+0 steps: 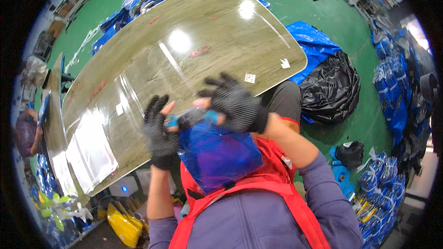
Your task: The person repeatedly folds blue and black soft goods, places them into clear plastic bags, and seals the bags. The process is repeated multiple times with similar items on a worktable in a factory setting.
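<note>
A blue see-through plastic bag [219,157] lies against my red apron [272,157] at the near edge of the table. A bunched, dark, shiny strip at its top [191,117] is stretched between my hands. My left hand [160,129], in a dark ribbed glove with a bare thumb, grips the left end of that top edge. At the right end my right hand [233,101] grips it too, in a matching glove. Blue bands show around both thumbs. Motion blurs the fingers, and whatever is inside the bag is hard to make out.
The wood-grain table [152,60] has a glossy clear cover and rounded corners. A black plastic bag [330,87] and blue sheeting [314,41] lie right of it on the green floor. Bundled blue packs [378,189] are stacked at right. Another person [27,131] is at far left.
</note>
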{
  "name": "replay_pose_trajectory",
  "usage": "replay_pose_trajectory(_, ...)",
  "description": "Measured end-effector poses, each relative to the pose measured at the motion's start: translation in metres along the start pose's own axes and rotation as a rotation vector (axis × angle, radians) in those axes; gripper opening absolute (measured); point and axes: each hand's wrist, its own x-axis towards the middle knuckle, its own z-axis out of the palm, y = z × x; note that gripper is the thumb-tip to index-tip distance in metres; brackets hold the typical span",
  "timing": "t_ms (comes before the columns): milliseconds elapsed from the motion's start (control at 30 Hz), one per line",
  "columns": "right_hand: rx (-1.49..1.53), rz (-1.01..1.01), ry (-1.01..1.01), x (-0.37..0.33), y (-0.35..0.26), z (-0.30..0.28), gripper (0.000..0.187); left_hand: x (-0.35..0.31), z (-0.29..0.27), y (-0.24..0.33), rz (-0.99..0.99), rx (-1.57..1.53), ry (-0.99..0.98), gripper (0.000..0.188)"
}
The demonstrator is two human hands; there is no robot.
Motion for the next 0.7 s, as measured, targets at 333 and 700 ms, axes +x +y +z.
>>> replay_pose_trajectory(333,0.576,0.744,1.173,-0.209,0.071,0.013,0.035,-0.088,0.051,-0.017,-0.759,-1.175,-0.35,0.073)
replay_pose_trajectory(700,-0.253,1.467,-0.301,-0.347,0.261,0.18,0.069,0.24,-0.032,-0.061,-0.425,-1.372,-0.101,0.04)
